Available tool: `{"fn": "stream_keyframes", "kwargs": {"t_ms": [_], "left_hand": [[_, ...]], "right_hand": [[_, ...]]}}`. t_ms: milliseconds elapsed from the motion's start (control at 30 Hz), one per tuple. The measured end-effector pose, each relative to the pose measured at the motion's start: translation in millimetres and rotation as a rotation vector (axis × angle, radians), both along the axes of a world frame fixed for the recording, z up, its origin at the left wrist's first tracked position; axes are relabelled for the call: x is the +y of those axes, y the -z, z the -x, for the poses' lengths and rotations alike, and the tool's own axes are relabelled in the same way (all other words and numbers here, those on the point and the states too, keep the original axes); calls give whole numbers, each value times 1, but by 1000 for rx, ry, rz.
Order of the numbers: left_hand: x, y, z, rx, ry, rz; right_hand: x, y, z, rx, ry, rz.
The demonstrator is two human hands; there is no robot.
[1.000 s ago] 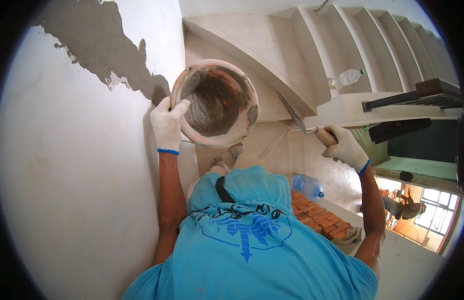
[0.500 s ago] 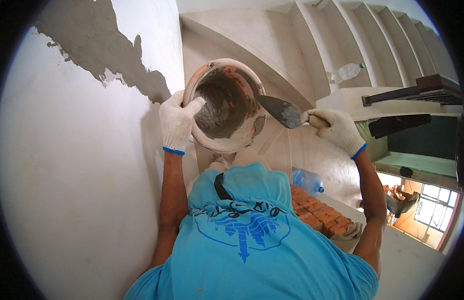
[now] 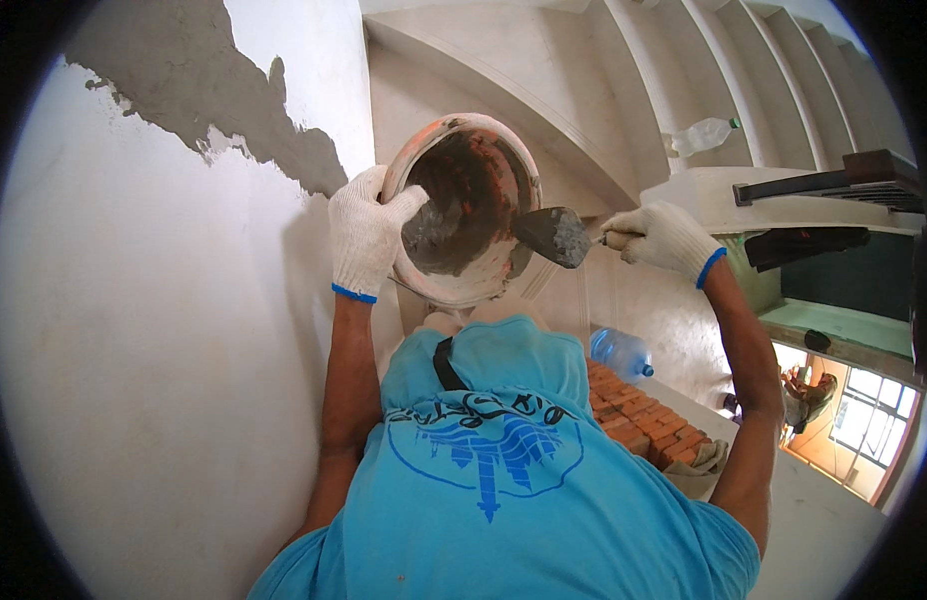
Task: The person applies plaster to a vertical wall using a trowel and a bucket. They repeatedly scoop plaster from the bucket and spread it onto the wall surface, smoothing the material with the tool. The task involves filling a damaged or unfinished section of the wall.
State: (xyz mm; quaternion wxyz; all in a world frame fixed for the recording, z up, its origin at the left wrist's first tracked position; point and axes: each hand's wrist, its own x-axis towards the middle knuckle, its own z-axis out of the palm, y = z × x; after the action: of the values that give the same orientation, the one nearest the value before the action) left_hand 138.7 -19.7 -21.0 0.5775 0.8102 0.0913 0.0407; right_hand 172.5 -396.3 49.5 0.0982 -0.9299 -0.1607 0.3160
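Observation:
My left hand (image 3: 369, 232), in a white knit glove with a blue cuff, grips the rim of a bucket (image 3: 412, 262) tilted so that its mouth faces me. Grey mortar (image 3: 439, 225) coats the inside, over reddish-orange walls. My gloved right hand (image 3: 664, 238) is closed round the handle of a trowel (image 3: 556, 238). The trowel's dark blade, smeared with grey, overlaps the bucket's right rim; whether it touches cannot be told. On the white wall at left is a patch of wet-looking grey mortar (image 3: 199, 75).
Pale stairs (image 3: 674, 75) rise at the upper right, with a clear plastic bottle (image 3: 704, 136) on a step. Below my right hand lie a large blue water bottle (image 3: 622, 352) and stacked red bricks (image 3: 634, 415). A dark railing (image 3: 834, 182) stands at the right. Another person (image 3: 812, 395) is beyond the opening.
The bucket and my left hand have shifted slightly right. My right hand has moved a little left, and the trowel blade has turned, showing more of its smeared face.

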Motion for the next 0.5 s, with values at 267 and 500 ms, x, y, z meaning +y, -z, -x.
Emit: {"fn": "stream_keyframes", "kwargs": {"t_ms": [267,500], "left_hand": [[5,3,-2,30,-1,-15],[7,9,-1,38,-48,18]], "right_hand": [[-21,32,-1,165,105,-197],[6,11,11,349,267,-97]]}}
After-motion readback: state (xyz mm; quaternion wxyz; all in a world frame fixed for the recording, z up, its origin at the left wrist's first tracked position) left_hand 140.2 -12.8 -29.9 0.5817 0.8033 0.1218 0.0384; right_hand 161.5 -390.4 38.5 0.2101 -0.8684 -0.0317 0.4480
